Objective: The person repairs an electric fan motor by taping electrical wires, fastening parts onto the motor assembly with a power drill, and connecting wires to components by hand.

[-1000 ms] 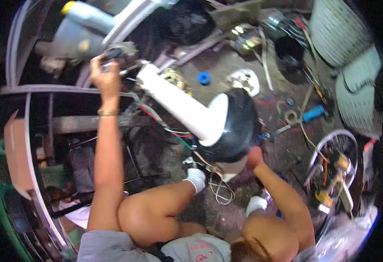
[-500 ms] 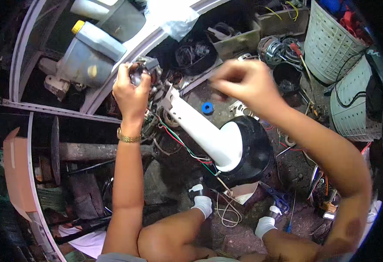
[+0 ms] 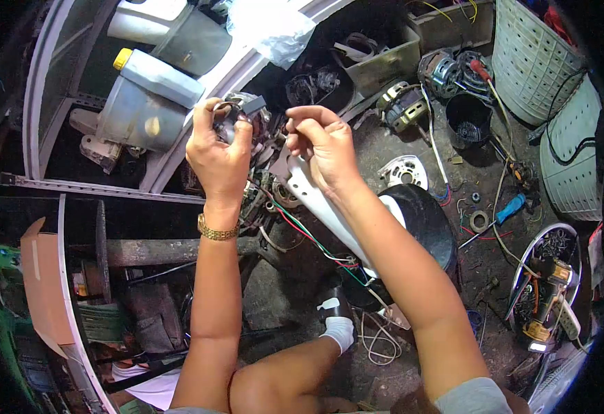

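My left hand (image 3: 219, 160), with a gold watch (image 3: 218, 231) at its wrist, is closed around a metal electric motor (image 3: 255, 116) that has a grey block on top. Just to the right, my right hand (image 3: 326, 150) has thumb and fingers pinched together, apart from my left hand; what they hold, if anything, is too small to make out. Below my right hand and forearm, partly hidden, a white fan stand (image 3: 309, 192) leans up from its round black base (image 3: 426, 219). Red, green and white wires (image 3: 302, 237) trail along the stand.
Several fan parts lie on the dirty floor, among them a motor (image 3: 403, 107) and a white slotted cover (image 3: 407, 171). A tub (image 3: 578, 257) with a yellow power drill (image 3: 552, 293) sits at right. White perforated baskets (image 3: 533, 69) stand behind. A blue-handled screwdriver (image 3: 511, 208) lies nearby.
My right hand has moved left and down, from above the stand to beside the motor. My left hand keeps its hold on the motor. The view has shifted slightly.
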